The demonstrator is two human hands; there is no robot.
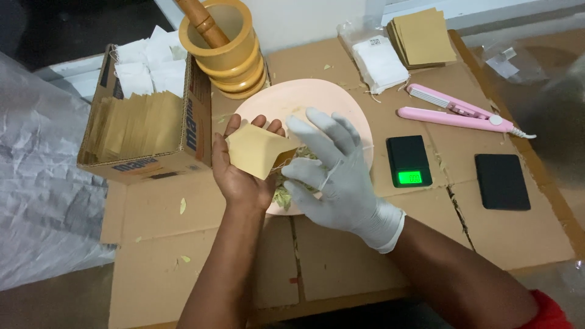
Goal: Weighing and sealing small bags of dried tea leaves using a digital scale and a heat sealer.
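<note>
Centrally, left hand (244,173): bare, palm up, fingers curled around a tan paper sachet (256,149) resting on the palm. Right hand (332,173): white glove, fingers spread and released, touching the sachet's edge at 3 o'clock; a thin white string crosses the fingers. Both hover over a pale pink plate (350,113) bearing shredded green leaves (281,196). At 10 o'clock: cardboard box (146,164) of tan and white sachets. At 12 o'clock: wooden mortar and pestle (225,42). At 3 o'clock: small digital scale (408,161), black lid (501,181). At 2 o'clock: pink heat sealer (457,113).
</note>
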